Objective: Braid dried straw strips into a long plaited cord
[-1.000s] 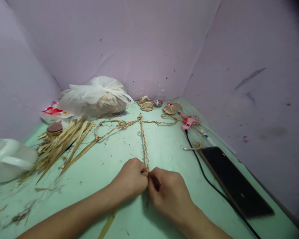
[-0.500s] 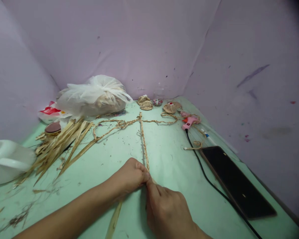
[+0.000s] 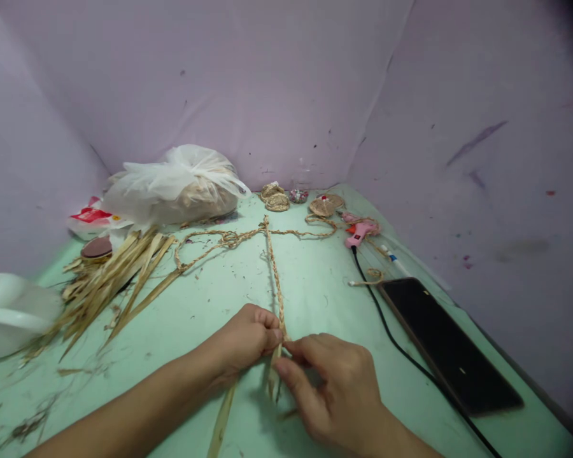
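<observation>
A braided cord of dry plant fibre (image 3: 275, 283) runs from the middle of the table straight towards me. My left hand (image 3: 255, 331) is closed, pinching the braid's near end between thumb and bent fingers. Just below that pinch, loose strips (image 3: 272, 375) of the same fibre hang from the braid, partly blurred. My right hand (image 3: 337, 381) is at these strips, thumb and forefinger around a strand; the exact contact is partly hidden. One flat leaf strip (image 3: 222, 420) comes out beneath my left wrist towards the near edge.
Dry leaf strips (image 3: 119, 280) lie at left beside a white plastic jug (image 3: 16, 315). A tied white plastic bag (image 3: 172, 184) stands behind. Woven discs (image 3: 277, 202) and a bead jar (image 3: 298, 194) sit at the back. A pink glue gun (image 3: 360, 230) and black phone (image 3: 451, 343) lie right.
My right hand has turned and moved slightly right, its thumb and forefinger parting from the left hand's fingertips. The loose strips below the braid now show. My left hand keeps its pinch.
</observation>
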A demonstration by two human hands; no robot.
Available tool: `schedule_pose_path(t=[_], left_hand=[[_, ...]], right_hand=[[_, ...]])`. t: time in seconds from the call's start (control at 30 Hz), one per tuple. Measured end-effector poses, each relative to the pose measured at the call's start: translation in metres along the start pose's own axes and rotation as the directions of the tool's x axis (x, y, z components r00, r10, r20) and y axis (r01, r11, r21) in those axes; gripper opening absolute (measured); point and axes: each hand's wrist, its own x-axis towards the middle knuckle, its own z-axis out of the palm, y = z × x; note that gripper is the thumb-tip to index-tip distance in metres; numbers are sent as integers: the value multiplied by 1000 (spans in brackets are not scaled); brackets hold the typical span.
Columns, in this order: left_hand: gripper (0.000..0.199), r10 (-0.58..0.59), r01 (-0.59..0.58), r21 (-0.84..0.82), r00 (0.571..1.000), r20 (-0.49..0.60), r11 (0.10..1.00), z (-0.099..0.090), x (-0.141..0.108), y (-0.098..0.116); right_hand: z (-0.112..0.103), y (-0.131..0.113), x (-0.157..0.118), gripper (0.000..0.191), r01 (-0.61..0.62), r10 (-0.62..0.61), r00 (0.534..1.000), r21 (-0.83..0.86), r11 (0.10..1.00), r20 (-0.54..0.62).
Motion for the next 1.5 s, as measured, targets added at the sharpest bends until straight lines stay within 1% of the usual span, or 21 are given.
schedule_pose_path(t=[0.07,0.13,0.17,0.2,0.23,0.3,0.33,0.37,0.4,0.5,0.6,0.7,0.8,0.97,1.07,1.13,1.23,1.3,1.37,1.43,1.5], left_hand=[[10,1,-1,35,1000,-7,999,0,-1,1],[12,-2,3,78,1000,-8,997,-1,-1,2],[13,0,0,96,1000,-4,995,-1,-1,2],[14,11,-12,102,1000,7,995,-1,-1,2],[14,31,-34,100,999,30,994,-1,-1,2],[16,74,-82,73,992,102,994,-2,-1,1],[16,92,-100,56,987,132,993,-2,0,0],[16,105,-113,47,984,143,992,-2,0,-1],[16,112,-120,49,985,132,992,-2,1,-2],[14,123,-129,112,991,55,985,-3,2,-3],[20,120,-132,172,990,77,976,-6,3,-2],[26,138,-160,177,982,130,971,-9,3,1],[27,151,-177,184,977,148,967,-12,3,2],[26,147,-183,179,969,198,967,-15,3,3],[25,149,-192,198,966,210,961,-17,4,3],[26,163,-215,263,965,206,941,-19,5,2],[27,176,-247,444,965,196,861,-21,5,1],[27,195,-254,584,967,164,771,-20,2,2],[27,230,-240,718,966,114,654,-15,-3,4],[28,257,-170,839,966,37,517,-10,-10,7],[28,281,-53,922,958,-62,384,-5,-15,9]], right_hand=[[-5,5,6,27,-96,99,995,148,984,-17],[-6,8,13,24,-262,270,963,323,910,20],[-5,10,16,21,-359,356,930,422,832,90],[-3,10,20,19,-458,420,886,513,727,196],[-1,10,23,17,-552,451,831,580,600,324],[4,8,27,17,-696,431,715,619,365,550],[5,6,29,17,-741,414,667,604,292,619],[5,4,31,15,-771,405,633,585,253,660],[4,3,33,13,-784,404,618,572,243,675],[1,2,36,6,-770,427,635,569,288,644],[-1,5,37,8,-759,454,646,579,298,613],[1,12,36,6,-753,477,639,616,231,604],[4,18,36,10,-753,437,634,639,161,638],[5,24,38,17,-758,392,629,642,116,671],[6,24,38,20,-745,390,648,652,145,654],[7,23,38,20,-737,400,662,647,196,634],[10,21,39,14,-734,431,674,606,306,600],[11,21,41,11,-738,448,675,552,389,586],[12,21,42,14,-737,445,673,487,469,590],[14,22,43,19,-724,426,677,438,534,601],[15,23,43,19,-701,403,691,421,575,600]])
